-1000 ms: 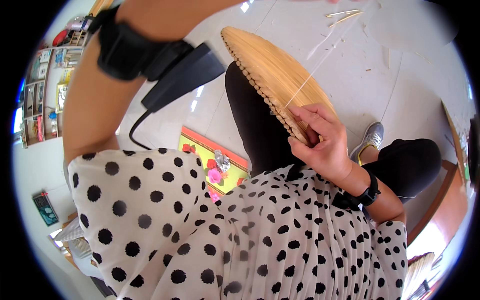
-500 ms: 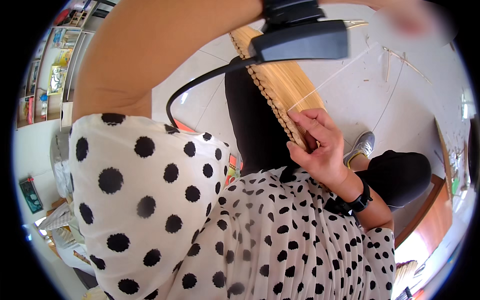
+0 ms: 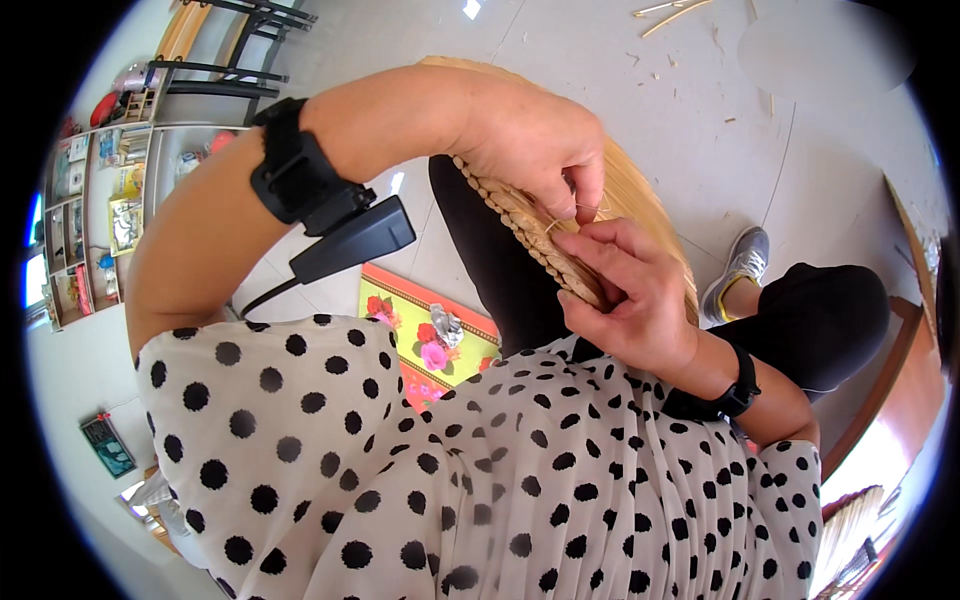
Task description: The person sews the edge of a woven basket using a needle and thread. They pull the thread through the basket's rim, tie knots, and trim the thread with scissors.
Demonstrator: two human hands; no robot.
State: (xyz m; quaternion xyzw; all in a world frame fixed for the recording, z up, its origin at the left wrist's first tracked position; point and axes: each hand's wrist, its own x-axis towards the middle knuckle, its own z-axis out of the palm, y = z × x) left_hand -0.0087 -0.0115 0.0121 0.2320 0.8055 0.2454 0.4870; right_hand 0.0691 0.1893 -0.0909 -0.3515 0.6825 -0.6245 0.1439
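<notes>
A flat, golden straw piece with a knobbly braided edge lies slantwise over my black-trousered leg. My right hand grips its near end, thumb at the braid and fingers on the flat side. Bent over from the left, my left hand has its thumb and finger pinched together at the same edge, close to my right fingertips. Between the two hands shows a thin pale strand, apparently in the left pinch. Whether a needle is there I cannot tell. My left palm is hidden.
Straw scraps litter the tiled floor ahead. A brightly flowered sheet or box lies left of my leg. At the left stand a shelf unit and a black metal frame. My grey shoe rests at the right, near a wooden panel.
My left hand has come back from the far upper right, where it drew a long white strand taut, down to the braided edge. My right hand keeps its hold.
</notes>
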